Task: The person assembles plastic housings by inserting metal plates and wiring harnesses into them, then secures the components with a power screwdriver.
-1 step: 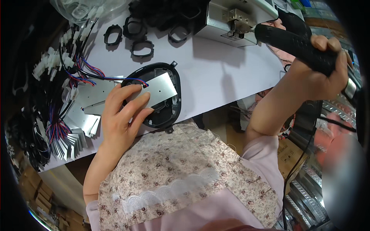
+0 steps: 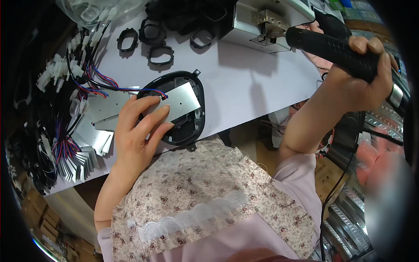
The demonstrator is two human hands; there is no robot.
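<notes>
A silver metal plate [image 2: 183,102] lies slanted over a rounded black plastic housing [image 2: 201,89] close to the table's front edge. Black, blue and red wires [image 2: 150,90] plug into its edge. My left hand [image 2: 136,131] grips the plate from the left, thumb and fingers bent on it and hiding part of it. Raised at the right, my right hand [image 2: 371,83] is wrapped round a black electric screwdriver [image 2: 327,50]. Its nose points left, at the metal bracket [image 2: 270,30] on the front of a silver box [image 2: 244,26]. The bit's tip is too small to make out.
Several black oval rings [image 2: 161,65] lie at the back, near a dark pile of parts. At left are wire bundles with white connectors [image 2: 59,72] and fanned metal plates [image 2: 78,166]. A clear plastic bag [image 2: 98,13] sits at the far left. A black cable [image 2: 336,192] hangs at right.
My right hand and the electric screwdriver have shifted very slightly to the left. My left hand, the plate and the housing stay where they were.
</notes>
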